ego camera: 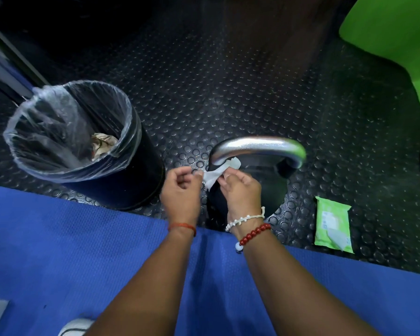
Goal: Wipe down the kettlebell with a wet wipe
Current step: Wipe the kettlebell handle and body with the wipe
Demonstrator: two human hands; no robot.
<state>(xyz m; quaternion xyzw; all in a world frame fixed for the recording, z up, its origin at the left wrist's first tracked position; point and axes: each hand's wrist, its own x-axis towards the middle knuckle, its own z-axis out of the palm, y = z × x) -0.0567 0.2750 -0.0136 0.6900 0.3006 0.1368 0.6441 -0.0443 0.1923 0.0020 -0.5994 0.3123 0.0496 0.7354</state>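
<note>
Black kettlebell with a silver metal handle stands on the black studded rubber floor, just beyond the blue mat. A white wet wipe is held at the handle's left end: the left hand pinches its left edge in curled fingers, and the right hand pinches its right. To the left, a round black bin lined with a clear plastic bag holds crumpled paper. A green wipe pack lies flat on the floor to the right.
</note>
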